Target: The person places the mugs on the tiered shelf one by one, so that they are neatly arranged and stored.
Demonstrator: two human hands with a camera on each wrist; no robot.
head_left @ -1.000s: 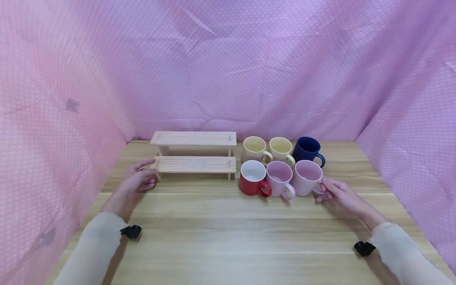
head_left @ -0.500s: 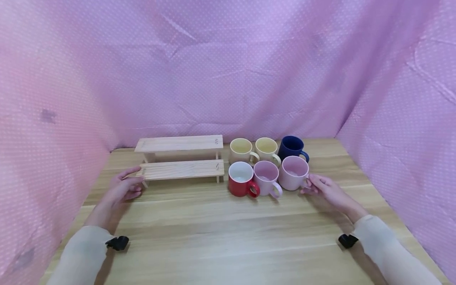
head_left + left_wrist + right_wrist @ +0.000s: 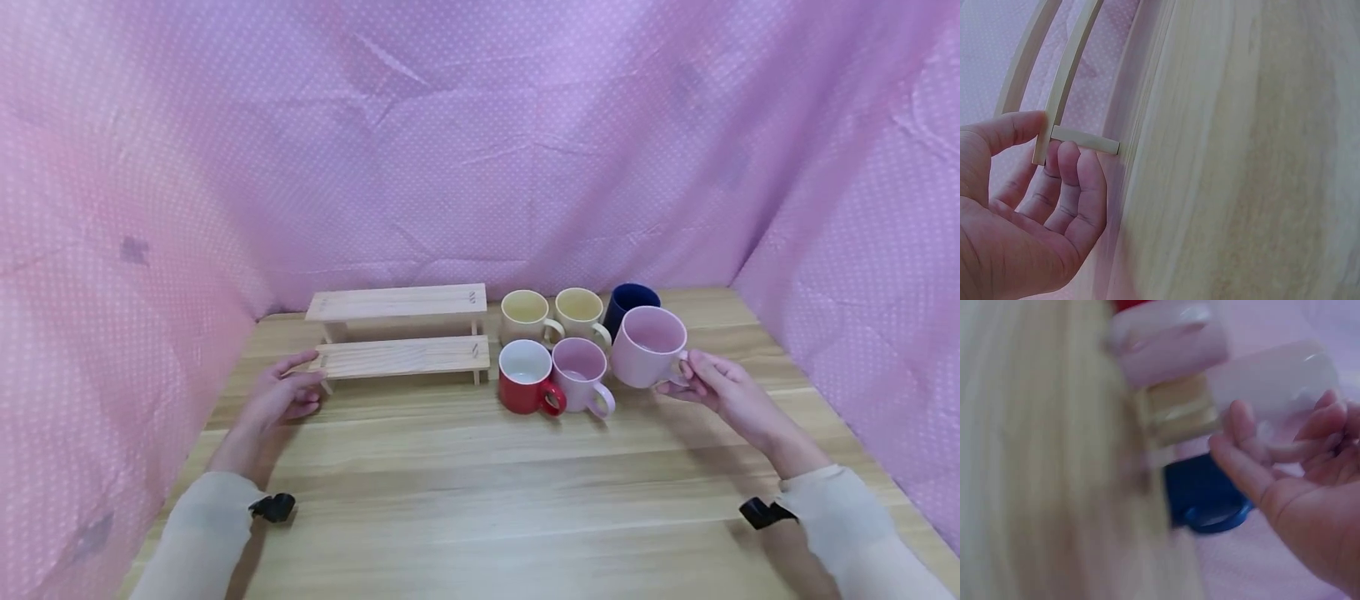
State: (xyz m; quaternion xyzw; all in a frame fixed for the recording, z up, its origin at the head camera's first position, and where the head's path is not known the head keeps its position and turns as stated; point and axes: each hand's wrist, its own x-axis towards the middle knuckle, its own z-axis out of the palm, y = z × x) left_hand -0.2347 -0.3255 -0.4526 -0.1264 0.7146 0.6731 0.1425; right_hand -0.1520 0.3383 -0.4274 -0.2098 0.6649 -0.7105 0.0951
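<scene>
My right hand (image 3: pixel 731 400) pinches the handle of a pink mug (image 3: pixel 643 350), which is raised off the table in front of the blue mug (image 3: pixel 628 300). In the blurred right wrist view, the fingers hold the handle of that pink mug (image 3: pixel 1272 378). At the left, my left hand (image 3: pixel 273 400) grips the end of the lower shelf (image 3: pixel 405 357) of a wooden two-step rack. The left wrist view has the thumb on one face of the shelf board (image 3: pixel 1063 81) and curled fingers of the left hand (image 3: pixel 1029 206) on the other, beside a short leg.
Behind the lower shelf is the upper shelf (image 3: pixel 397 302). Right of the rack stand a red mug (image 3: pixel 520 396), a second pink mug (image 3: pixel 576 383) and two yellow mugs (image 3: pixel 522 321), (image 3: pixel 577 317). A pink dotted cloth (image 3: pixel 480 167) surrounds the wooden table (image 3: pixel 480 500).
The right hand has lifted the pink mug from the table, so that it now partly covers the blue mug. The left hand keeps its grip on the lower shelf. The head view has shifted slightly.
</scene>
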